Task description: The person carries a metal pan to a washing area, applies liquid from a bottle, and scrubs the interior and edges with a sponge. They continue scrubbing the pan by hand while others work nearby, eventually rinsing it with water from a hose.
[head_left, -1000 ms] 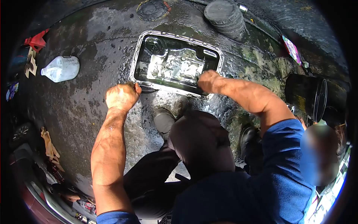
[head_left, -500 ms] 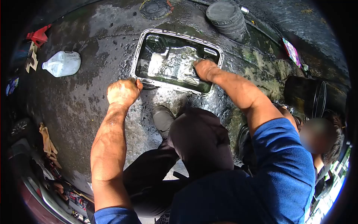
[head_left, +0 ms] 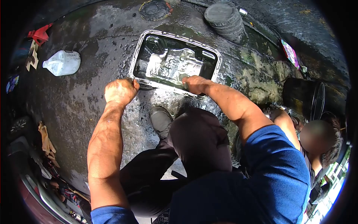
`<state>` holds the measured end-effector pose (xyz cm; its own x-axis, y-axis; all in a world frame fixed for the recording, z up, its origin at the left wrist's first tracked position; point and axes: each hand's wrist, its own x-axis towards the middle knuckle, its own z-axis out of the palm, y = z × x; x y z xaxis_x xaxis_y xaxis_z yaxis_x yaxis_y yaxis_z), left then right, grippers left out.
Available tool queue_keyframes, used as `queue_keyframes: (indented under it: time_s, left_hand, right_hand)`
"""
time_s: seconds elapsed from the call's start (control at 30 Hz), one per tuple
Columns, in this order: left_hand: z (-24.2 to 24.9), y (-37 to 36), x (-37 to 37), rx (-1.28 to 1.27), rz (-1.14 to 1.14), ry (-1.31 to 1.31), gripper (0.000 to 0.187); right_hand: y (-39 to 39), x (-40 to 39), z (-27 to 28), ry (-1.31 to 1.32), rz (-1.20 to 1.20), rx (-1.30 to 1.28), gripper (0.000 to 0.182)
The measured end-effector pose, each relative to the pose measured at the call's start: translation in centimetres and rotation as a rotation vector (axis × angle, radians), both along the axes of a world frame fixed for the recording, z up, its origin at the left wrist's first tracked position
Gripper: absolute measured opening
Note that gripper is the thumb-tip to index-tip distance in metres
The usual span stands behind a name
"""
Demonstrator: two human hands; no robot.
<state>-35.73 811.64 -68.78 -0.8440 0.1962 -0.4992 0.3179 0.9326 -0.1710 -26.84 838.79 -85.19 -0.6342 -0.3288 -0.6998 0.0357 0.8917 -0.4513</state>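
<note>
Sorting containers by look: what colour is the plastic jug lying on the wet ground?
Translucent white plastic jug, clearest in the head view.

The right hand (head_left: 195, 84) has slid from the middle of the pan (head_left: 209, 56), where it was half a second ago, back to the near rim, further left than before.

Oil pan (head_left: 149, 50): rectangular sheet-metal tray, bright bolt-hole flange all round, dark interior with stepped floor. Lies open side up, flat on wet, oil-stained ground, long axis running left to right, slightly skewed. Shallow pool of liquid inside, surface reflecting light; raised middle section of floor shows pale and shiny. Flange grimy, near edge partly hidden. Near-left corner gripped in left hand (head_left: 120, 90); right hand (head_left: 195, 84) rests fingers-down inside, at near-right part of floor.
</note>
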Motion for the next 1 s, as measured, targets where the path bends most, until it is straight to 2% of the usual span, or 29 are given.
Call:
queue_keyframes:
  time_s: [0.07, 0.1, 0.13, 0.2, 0.27, 0.33, 0.4, 0.43, 0.47, 0.53, 0.57, 0.6, 0.67, 0.8, 0.87, 0.9, 1.0]
  left_hand:
    - [-0.2, -0.1, 0.1, -0.005, -0.005, -0.007, 0.044]
    - [0.0, -0.1, 0.0, 0.003, -0.006, -0.002, 0.044]
    - [0.1, 0.0, 0.0, 0.011, -0.009, 0.001, 0.044]
    - [0.1, 0.3, 0.2, -0.002, 0.012, -0.012, 0.044]
    - [0.2, 0.4, 0.4, 0.002, 0.017, -0.010, 0.044]
    - [0.2, 0.2, 0.3, 0.007, 0.023, -0.004, 0.044]
    - [0.0, 0.4, 0.3, 0.019, 0.025, 0.000, 0.044]
    - [-0.1, 0.3, 0.3, 0.019, 0.026, 0.003, 0.044]
    - [-0.1, 0.1, 0.3, 0.018, 0.027, 0.006, 0.044]
    - [0.0, 0.1, 0.4, 0.037, 0.023, -0.001, 0.043]
    - [-0.2, 0.0, 0.3, 0.043, 0.022, -0.002, 0.043]
    - [-0.3, -0.1, 0.3, 0.048, 0.022, -0.003, 0.043]
    - [-0.6, -0.2, 0.6, 0.055, 0.036, -0.001, 0.043]
    - [-0.4, -0.4, 0.5, 0.054, 0.039, 0.002, 0.044]
    - [-0.6, -0.3, 0.5, 0.034, 0.037, 0.010, 0.046]
    - [-0.5, -0.3, 0.7, 0.068, 0.026, 0.030, 0.046]
    - [-0.4, -0.3, 0.6, 0.059, 0.014, 0.013, 0.046]
  right_hand:
    - [1.3, 0.3, -1.3, -0.065, 0.171, -0.025, 0.035]
    - [1.2, -0.7, 2.0, -0.241, 0.341, 0.284, 0.031]
    - [2.2, -0.1, 3.6, -0.109, 0.356, 0.331, 0.034]
    - [4.9, -1.0, 2.6, 0.187, 0.338, 0.363, 0.034]
    - [6.8, -3.2, 2.3, 0.447, 0.193, 0.405, 0.036]
    - [5.9, -4.1, 2.1, 0.244, 0.217, 0.485, 0.038]
    - [2.8, -2.8, 5.1, 0.049, 0.235, 0.571, 0.039]
    - [2.0, -3.1, 5.2, -0.126, 0.400, 0.507, 0.042]
    - [2.3, -2.3, 6.7, 0.019, 0.373, 0.531, 0.036]
    - [5.5, -3.1, 0.0, 0.261, 0.262, 0.475, 0.031]
    - [7.1, -3.2, -0.5, 0.564, 0.153, 0.405, 0.028]
    - [7.9, -4.0, 0.5, 0.590, 0.287, 0.356, 0.026]
    - [7.4, -4.7, 1.7, 0.662, 0.356, 0.309, 0.024]
    - [4.8, -3.9, 0.0, 0.527, 0.279, 0.466, 0.026]
    - [7.0, -4.1, 0.0, 0.495, 0.274, 0.556, 0.029]
    - [7.8, -5.4, 1.6, 0.400, 0.219, 0.550, 0.032]
    - [10.9, -6.9, 4.9, 0.596, 0.256, 0.513, 0.024]
